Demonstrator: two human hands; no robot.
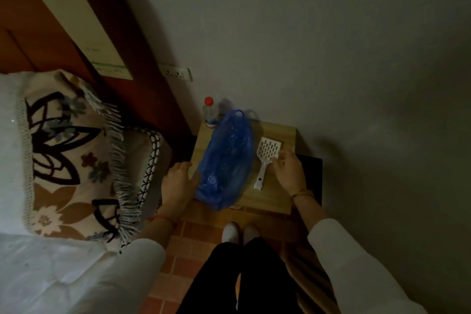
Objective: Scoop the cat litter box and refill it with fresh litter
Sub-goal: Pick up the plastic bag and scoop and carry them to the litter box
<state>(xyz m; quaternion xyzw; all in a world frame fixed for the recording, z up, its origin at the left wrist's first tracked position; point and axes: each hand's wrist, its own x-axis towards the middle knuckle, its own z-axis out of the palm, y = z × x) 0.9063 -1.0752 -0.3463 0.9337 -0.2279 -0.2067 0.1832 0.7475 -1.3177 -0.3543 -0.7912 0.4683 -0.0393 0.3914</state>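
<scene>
**Blue bag and white scoop on a small wooden table**

Dim light flattens most detail, and the lower right corner falls into shadow. A blue plastic bag (225,160) lies along the left half of the wooden table (285,135), its handles toward the wall; the plastic is translucent but crumpled, and what it holds cannot be made out. Behind its far end stands a clear plastic bottle (210,112) with a red cap, partly hidden by the bag, its label too small to read. No litter box shows in view.

To the right of the bag, apart from it, a white slotted litter scoop (266,159) lies flat on the table, head toward the wall, handle toward the person. The right hand (288,172) sits just beside the scoop with fingers loosely bent, fingertips at the edge of the scoop's head; whether they touch it cannot be told, and nothing is gripped. The left hand (178,185) rests with relaxed fingers at the table's left edge, thumb against the near end of the bag, holding nothing.

At the left, a patterned fringed blanket (71,150) lies over a bed, cut off by the frame. A wall socket (175,74) sits beside the dark wooden headboard (142,64).
</scene>
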